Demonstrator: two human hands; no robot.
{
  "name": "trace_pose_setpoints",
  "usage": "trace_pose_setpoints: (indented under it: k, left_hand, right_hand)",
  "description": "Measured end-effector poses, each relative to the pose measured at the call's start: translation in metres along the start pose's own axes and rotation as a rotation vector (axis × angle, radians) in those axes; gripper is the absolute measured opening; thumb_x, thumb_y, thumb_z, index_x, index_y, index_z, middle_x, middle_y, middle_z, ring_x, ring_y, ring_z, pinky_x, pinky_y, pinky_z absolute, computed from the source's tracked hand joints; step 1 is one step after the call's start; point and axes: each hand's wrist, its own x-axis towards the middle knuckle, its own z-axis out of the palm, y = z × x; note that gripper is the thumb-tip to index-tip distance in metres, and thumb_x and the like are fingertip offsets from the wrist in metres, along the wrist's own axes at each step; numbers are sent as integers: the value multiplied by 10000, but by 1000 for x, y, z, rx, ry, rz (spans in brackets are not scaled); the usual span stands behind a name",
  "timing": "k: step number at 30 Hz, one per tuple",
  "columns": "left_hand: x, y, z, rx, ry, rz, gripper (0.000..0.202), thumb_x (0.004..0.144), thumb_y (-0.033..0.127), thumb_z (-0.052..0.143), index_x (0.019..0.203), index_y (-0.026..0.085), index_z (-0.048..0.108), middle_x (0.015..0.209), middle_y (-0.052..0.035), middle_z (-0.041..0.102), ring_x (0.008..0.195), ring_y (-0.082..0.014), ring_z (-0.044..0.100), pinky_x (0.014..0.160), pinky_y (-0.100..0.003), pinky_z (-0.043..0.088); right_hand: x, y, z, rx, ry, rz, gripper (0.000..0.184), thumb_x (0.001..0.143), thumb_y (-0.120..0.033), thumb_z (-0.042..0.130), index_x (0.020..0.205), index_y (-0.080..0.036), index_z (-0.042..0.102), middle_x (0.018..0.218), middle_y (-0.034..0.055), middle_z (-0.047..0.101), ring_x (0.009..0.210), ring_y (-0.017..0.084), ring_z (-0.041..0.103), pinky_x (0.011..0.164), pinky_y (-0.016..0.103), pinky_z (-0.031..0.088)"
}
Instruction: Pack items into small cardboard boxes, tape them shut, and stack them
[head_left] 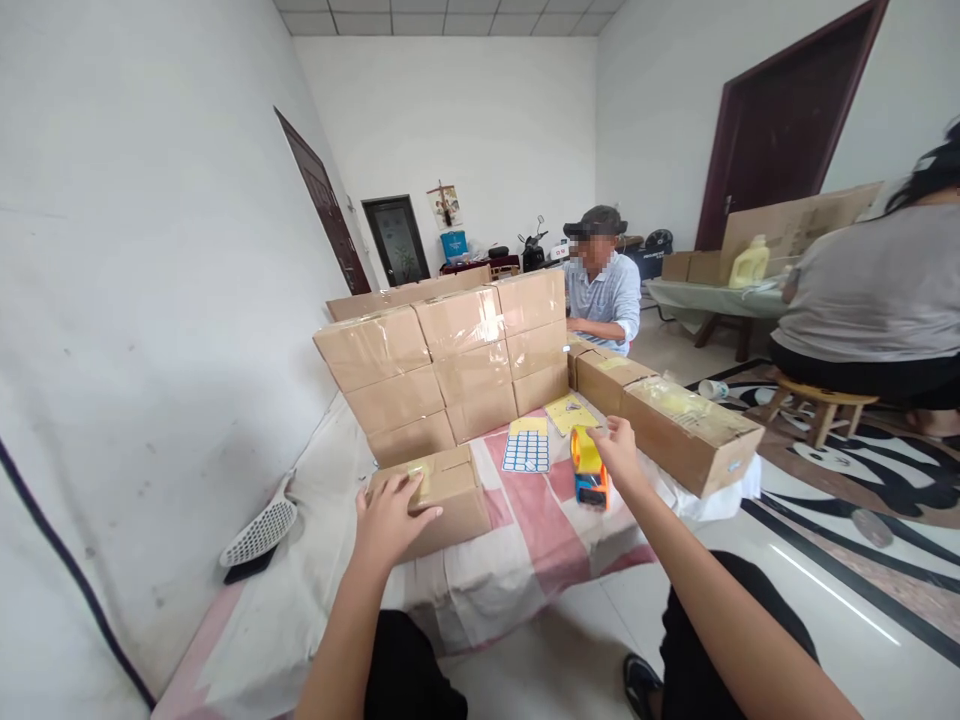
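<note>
My left hand (391, 515) lies with fingers spread on top of a small closed cardboard box (459, 492) at the near edge of the table. A strip of yellowish tape shows on the box beside my fingertips. My right hand (619, 455) is at the right side of an orange and blue tape dispenser (591, 492) that carries a roll of yellow tape. Its fingers are apart, with the fingertips at the roll's edge; whether they touch it I cannot tell. Behind the dispenser lie a sheet of blue-bordered labels (526, 452) and a yellow sheet (571, 413).
Stacked taped boxes (472, 365) form a wall at the back of the cloth-covered table (555, 540). More boxes (694, 430) line its right side. A white perforated fly swatter (259, 532) lies at left. One person (604, 290) sits beyond; another sits at right on a stool (821, 400).
</note>
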Motion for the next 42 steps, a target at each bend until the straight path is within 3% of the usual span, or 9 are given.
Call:
trace_pose_setpoints:
  k: [6,9,12,15,17,20,28,36,42]
  left_hand:
    - [1,4,-2,62,116,51,478,855,505,691,1246,230,694,1304,-128,651,1253,-342,537,1089,-540,292]
    - [5,24,-6,36,226,107,446,881,473,668,1257,235,689,1286,-130,661,1222,-342,550,1074,-539,288]
    - [7,71,-5,-123,291,215,324,960,418,561,1183,250,725,1162,-111,701,1128,-307,592,1019,-486,336]
    - [5,133,14,-507,96,252,290,949,425,563,1075,251,757,969,-81,703,982,-268,626,922,-416,413]
    - [2,169,34,-838,-36,129,287,888,451,634,1002,223,766,980,-85,683,960,-260,632,899,-394,445]
    - [-1,199,62,-1035,-110,63,306,864,462,625,833,189,760,932,-88,667,923,-239,638,865,-368,477]
    - [2,203,64,-1249,-148,-66,340,798,493,655,796,172,766,862,-76,684,873,-222,644,796,-322,491]
    - [-13,207,61,-1315,-462,-112,419,769,574,666,730,158,701,754,-75,726,651,-183,671,567,-252,431]
    - [-22,202,61,-1299,-632,-99,439,729,572,703,850,150,704,795,-113,751,639,-195,701,527,-238,415]
  right_hand:
    - [-5,25,-11,61,-279,57,343,695,-350,692,997,-195,641,910,103,738,829,287,714,734,388,577]
    - [-12,33,-6,105,-400,16,244,658,-309,748,846,-187,653,799,62,734,741,253,695,659,342,554]
    - [-26,37,3,151,-407,-39,303,698,-383,770,880,-173,649,800,45,722,772,240,676,689,337,550]
    - [-47,33,13,210,-406,-98,382,791,-493,717,1003,-184,645,882,45,716,878,244,668,773,355,561]
    - [-61,26,16,289,-421,-160,412,868,-550,640,1088,-201,622,958,56,708,912,243,662,801,367,560]
    - [-74,14,15,380,-419,-262,407,969,-586,476,1072,-214,605,1010,73,688,896,230,643,801,363,539]
    - [-60,18,20,220,-206,-383,511,978,-656,382,695,-234,440,673,8,492,628,172,424,639,335,402]
    - [-26,16,20,255,-10,-251,527,968,-700,307,805,-238,499,756,31,538,739,205,511,679,331,447]
    - [-23,5,13,320,-103,-172,549,901,-759,420,921,-238,594,796,56,638,900,265,629,741,356,530]
